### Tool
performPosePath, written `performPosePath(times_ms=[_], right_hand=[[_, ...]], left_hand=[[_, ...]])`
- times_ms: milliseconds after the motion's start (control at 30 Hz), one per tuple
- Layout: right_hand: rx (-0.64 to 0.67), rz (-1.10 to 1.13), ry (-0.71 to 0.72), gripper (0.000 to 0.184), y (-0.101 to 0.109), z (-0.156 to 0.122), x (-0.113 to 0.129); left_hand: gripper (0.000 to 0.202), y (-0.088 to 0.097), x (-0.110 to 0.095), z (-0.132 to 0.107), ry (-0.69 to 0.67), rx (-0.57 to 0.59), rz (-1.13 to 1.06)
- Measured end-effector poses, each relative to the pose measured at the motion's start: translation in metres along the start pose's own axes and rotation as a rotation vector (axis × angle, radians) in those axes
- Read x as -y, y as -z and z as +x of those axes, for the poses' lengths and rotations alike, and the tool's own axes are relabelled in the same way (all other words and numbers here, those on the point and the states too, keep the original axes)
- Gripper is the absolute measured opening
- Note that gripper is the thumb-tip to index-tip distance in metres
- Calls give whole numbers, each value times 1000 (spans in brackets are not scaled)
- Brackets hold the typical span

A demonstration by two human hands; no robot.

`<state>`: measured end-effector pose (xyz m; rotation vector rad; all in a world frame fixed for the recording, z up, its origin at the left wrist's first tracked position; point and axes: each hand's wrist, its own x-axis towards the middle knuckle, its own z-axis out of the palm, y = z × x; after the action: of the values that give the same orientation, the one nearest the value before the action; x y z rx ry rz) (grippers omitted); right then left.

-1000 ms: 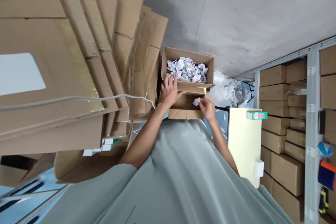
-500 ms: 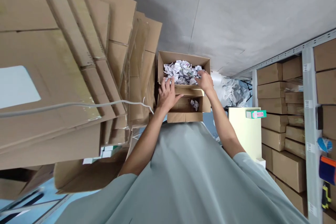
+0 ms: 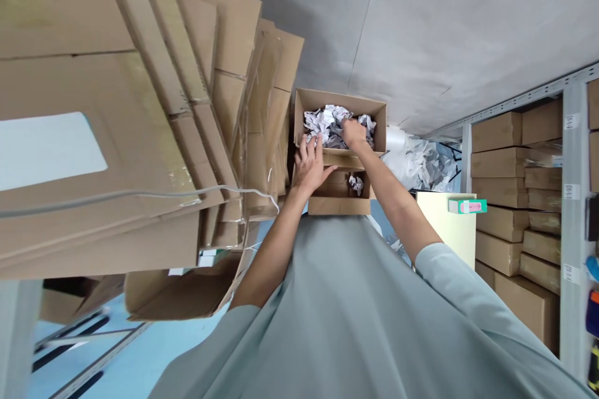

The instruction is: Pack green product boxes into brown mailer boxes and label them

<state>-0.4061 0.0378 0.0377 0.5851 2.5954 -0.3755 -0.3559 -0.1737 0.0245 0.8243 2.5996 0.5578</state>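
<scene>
An open cardboard box (image 3: 340,96) holds crumpled white paper (image 3: 322,120). My right hand (image 3: 354,134) is down in this paper, its fingers curled into it and partly hidden. Across the near wall of the box lies my left hand (image 3: 309,165), fingers spread, tips touching the paper at the left and thumb pointing right. Closer to my body is a smaller open cardboard box (image 3: 332,206), with one crumpled ball of paper (image 3: 356,184) inside at its right end.
Flattened cardboard (image 3: 234,25) is stacked high on the left, with a pale cable (image 3: 224,187) across it. More crumpled paper (image 3: 423,165) lies right of the boxes, near a small green box (image 3: 468,206). Shelves with cardboard boxes (image 3: 498,202) line the right. A grey wall (image 3: 421,25) rises behind.
My right hand has moved left and deeper into the crumpled paper. My left hand keeps its place on the box. The whole view has shifted, so the boxes appear slightly further right.
</scene>
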Motion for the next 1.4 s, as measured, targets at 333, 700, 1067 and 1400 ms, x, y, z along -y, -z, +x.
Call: performPosePath(times_ms=[333, 700, 1067, 1400], right_hand=[[-315, 243, 98, 40, 27, -64, -28], [-259, 588, -6, 38, -23, -216, -39], [26, 473, -117, 21, -56, -185, -35], [-243, 319, 132, 32, 46, -98, 4]], left_hand=[[114, 0, 0, 1, 2, -11, 2], [122, -6, 5, 1, -13, 3, -19], [121, -3, 4, -1, -15, -10, 30], [110, 0, 1, -2, 7, 5, -3]])
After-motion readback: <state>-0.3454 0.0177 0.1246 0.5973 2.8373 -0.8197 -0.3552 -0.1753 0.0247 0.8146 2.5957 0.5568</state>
